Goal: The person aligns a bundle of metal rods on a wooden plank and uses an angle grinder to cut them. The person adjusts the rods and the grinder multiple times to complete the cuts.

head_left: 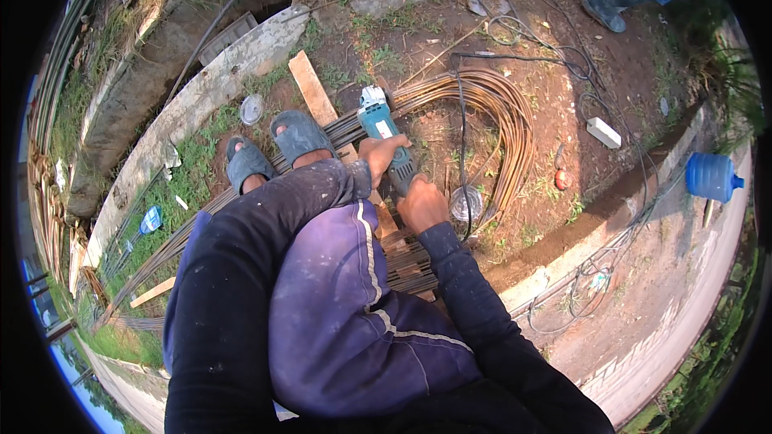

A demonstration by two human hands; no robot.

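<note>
A teal angle grinder (378,122) lies across the middle of the picture, its silver head at the far end over a bundle of steel rods (507,124). My left hand (381,157) wraps round the front of its body. Behind it, my right hand (422,204) grips the rear end of the same tool. The rods run straight under my legs and bend round in a rusty loop on the right. A black power cable (464,145) crosses the loop. The grinder's disc is mostly hidden, so I cannot tell whether it touches the rods.
My sandalled feet (299,138) stand beside the rods, near a wooden plank (312,87). Tangled cables (555,48) trail over the dirt toward another person's boots (607,12). A white block (603,133), a clear round tub (466,203) and a blue water jug (712,178) lie right.
</note>
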